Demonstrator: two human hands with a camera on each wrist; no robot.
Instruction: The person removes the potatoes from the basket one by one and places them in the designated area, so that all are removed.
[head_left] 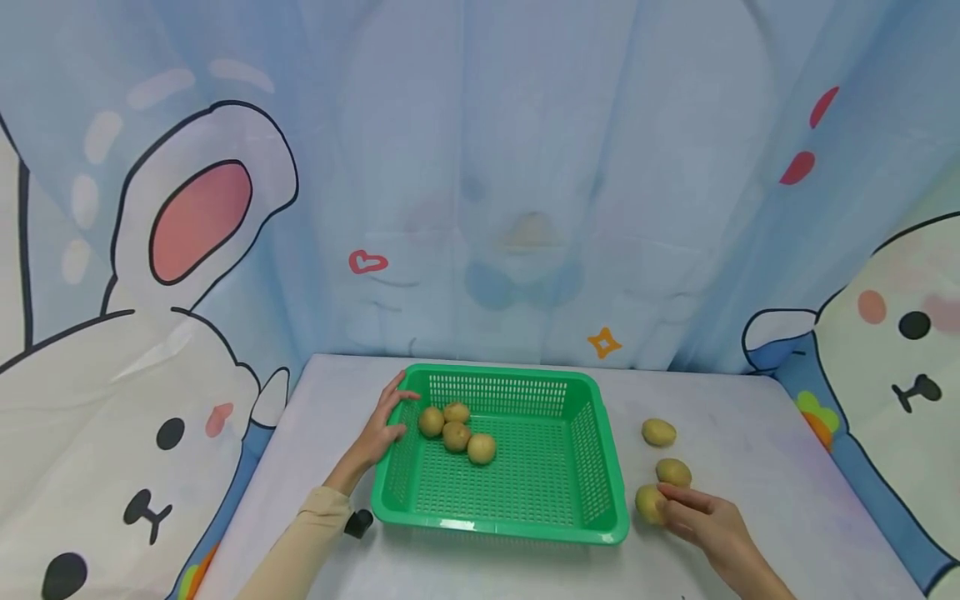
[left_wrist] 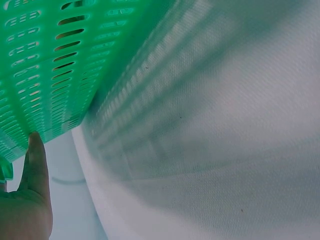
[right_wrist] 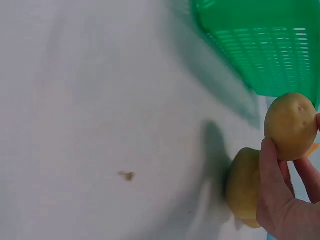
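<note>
A green perforated basket (head_left: pixel 491 492) stands on the table with several potatoes (head_left: pixel 455 437) in its left part. My left hand (head_left: pixel 378 425) grips the basket's left rim; in the left wrist view one finger (left_wrist: pixel 36 160) lies against the outer wall. To the right of the basket, my right hand (head_left: pixel 701 521) pinches a potato (right_wrist: pixel 290 126) between thumb and fingers, and the right wrist view shows it raised above the table. Just beyond that hand lies a second potato (head_left: pixel 673 472), with a third potato (head_left: pixel 659 432) farther back.
The table is covered by a white cloth (head_left: pixel 720 408). A small black object (head_left: pixel 358 523) sits near the basket's front left corner. Behind the table hangs a blue curtain (head_left: pixel 525 167) with cartoon animals. A small brown speck (right_wrist: pixel 128 175) lies on the cloth.
</note>
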